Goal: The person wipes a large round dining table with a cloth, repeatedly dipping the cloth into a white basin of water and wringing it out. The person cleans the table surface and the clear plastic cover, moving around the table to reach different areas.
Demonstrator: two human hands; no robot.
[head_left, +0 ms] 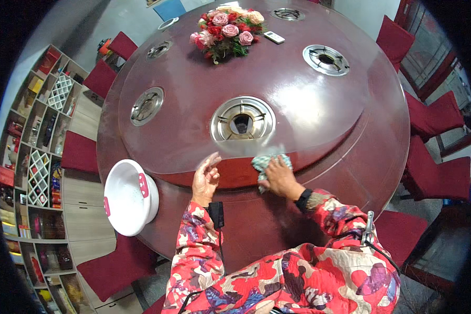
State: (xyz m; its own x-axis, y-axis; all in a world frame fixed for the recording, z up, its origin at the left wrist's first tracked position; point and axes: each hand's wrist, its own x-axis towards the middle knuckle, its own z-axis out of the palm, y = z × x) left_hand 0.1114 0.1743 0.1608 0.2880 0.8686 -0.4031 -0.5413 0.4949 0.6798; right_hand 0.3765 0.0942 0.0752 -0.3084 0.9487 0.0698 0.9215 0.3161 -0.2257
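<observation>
My left hand (206, 179) grips the front edge of a clear plastic sheet (172, 151) and holds it up off the round table's raised turntable. Beneath that lifted edge, a strip of glossy red-brown turntable surface (235, 169) is bare. My right hand (279, 176) presses a crumpled pale green and white cloth (262, 161) onto this strip, close to the turntable's rim. Part of the cloth lies hidden under my palm and fingers. A ring-shaped metal burner (243, 118) is set in the turntable just beyond both hands.
To the left, a white plastic basin (127, 200) with pink handle patches stands at the table's edge. Farther back are a bouquet of artificial-looking roses (229, 33), a white remote control (274, 37) and another burner (325, 60). Red-covered chairs (435, 168) surround the table; shelves (39, 157) line the left wall.
</observation>
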